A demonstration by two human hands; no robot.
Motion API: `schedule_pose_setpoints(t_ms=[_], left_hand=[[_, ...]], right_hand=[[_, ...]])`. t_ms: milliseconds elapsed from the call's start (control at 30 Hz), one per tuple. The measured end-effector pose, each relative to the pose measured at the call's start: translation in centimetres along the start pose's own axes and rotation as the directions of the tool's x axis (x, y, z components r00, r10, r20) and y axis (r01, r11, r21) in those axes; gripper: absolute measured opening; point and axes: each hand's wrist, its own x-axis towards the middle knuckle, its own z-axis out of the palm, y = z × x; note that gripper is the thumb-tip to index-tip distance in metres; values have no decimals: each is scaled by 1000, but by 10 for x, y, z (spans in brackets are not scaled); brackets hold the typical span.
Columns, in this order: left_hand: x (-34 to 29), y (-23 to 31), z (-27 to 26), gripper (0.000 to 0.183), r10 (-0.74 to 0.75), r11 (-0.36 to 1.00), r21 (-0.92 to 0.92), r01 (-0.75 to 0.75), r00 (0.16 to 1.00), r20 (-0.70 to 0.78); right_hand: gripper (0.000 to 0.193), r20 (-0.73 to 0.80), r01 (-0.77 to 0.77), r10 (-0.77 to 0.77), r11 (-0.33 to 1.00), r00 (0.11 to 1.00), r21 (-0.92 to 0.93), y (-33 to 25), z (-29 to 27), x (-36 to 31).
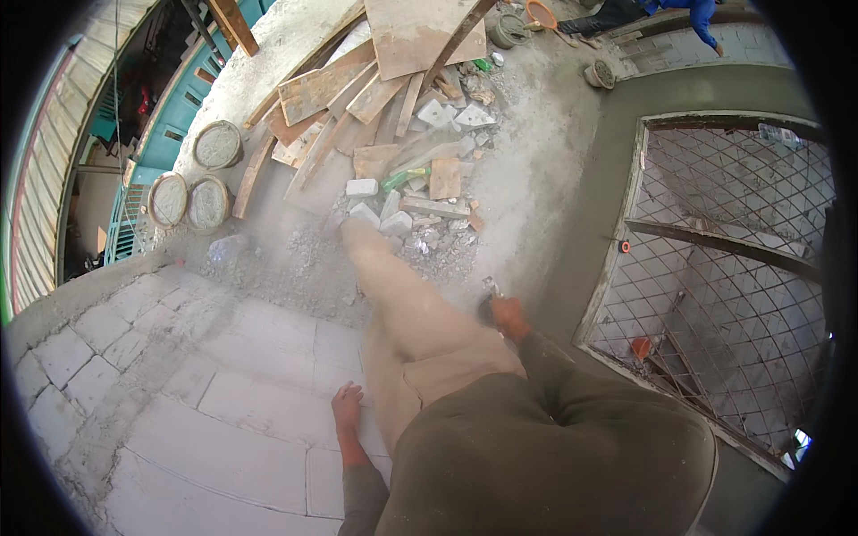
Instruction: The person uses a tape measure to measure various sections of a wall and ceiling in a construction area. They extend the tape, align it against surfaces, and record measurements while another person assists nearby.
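My left hand (347,404) lies flat, fingers spread, on the top of a grey block wall (232,402) and holds nothing. My right hand (509,316) is closed around a small metal tool (491,288), likely a trowel, whose tip points down at the fresh grey cement surface (572,223). My leg in beige trousers (402,295) stretches forward between the two hands toward the rubble.
A rubble heap of wooden boards (357,89), broken white blocks (362,188) and a green bottle (404,177) lies ahead. Three round pans (207,204) sit on the left. A metal mesh grate (724,268) covers an opening on the right. A person in blue (693,13) bends at the far top.
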Motion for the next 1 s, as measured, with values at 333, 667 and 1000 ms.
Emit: schedule_pose_setpoints(t_ms=[333, 667, 1000], left_hand=[[23, -5, -46, 59, 51, 993, -107, -42, 995, 90], [-23, 60, 38, 58, 40, 916, 393, -79, 993, 107], [-42, -20, 262, 60, -159, 875, 432, 218, 973, -170]], right_hand=[[20, 294, -193, 132, 962, 947, 191, 55, -96, 25], [55, 212, 66, -68, 998, 975, 18, -61, -126, 163], [78, 364, 35, -14, 998, 931, -51, 37, -135, 348]])
